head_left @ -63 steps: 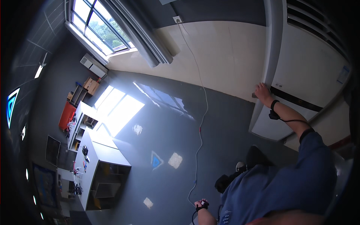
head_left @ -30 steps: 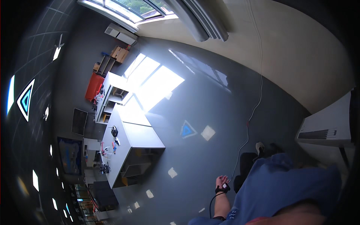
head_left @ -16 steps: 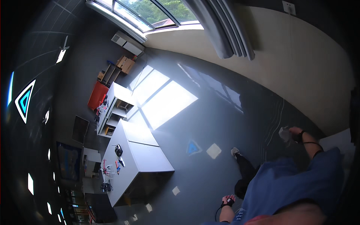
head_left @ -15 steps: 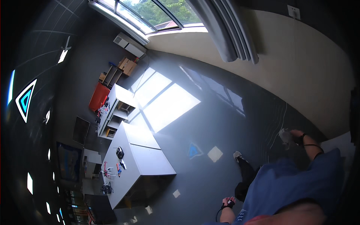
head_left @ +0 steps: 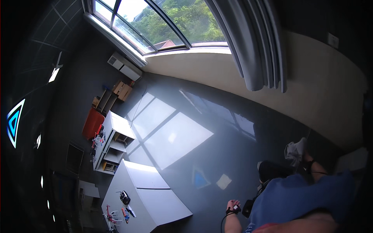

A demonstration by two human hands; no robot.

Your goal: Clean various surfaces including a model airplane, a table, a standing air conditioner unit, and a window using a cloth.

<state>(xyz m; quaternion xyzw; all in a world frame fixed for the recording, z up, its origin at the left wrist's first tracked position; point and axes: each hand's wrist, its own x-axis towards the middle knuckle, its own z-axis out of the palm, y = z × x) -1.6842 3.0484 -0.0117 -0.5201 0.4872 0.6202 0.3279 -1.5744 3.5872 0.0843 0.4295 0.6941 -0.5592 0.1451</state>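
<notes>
At the far left of the frame a white shelf unit (head_left: 112, 145) stands by a red box (head_left: 92, 123). Just right of it, in the lower left, a big white table (head_left: 155, 198) holds a small black thing (head_left: 124, 197) and some little bright tools (head_left: 126, 213). In the middle, sun from the window (head_left: 167, 19) makes bright squares on the shiny grey floor (head_left: 217, 128).

Low down, a bit right of the middle, is the left hand (head_left: 232, 205). It hangs near the floor with the fingers curled in loosely. I cannot tell if it holds anything. A black band with a wire sits on that wrist.

At the right edge, lower down, the right hand (head_left: 305, 157) is closed on a crumpled white cloth (head_left: 294, 148). The cloth is pressed close to the bottom of the cream wall (head_left: 318, 97).

The person is bent far over, so they could tip and bump the wall. The floor looks smooth and shiny, so a foot might slip. The cloth could slide out of the hand if the hold is loose. The wire at the left wrist could catch on something.
</notes>
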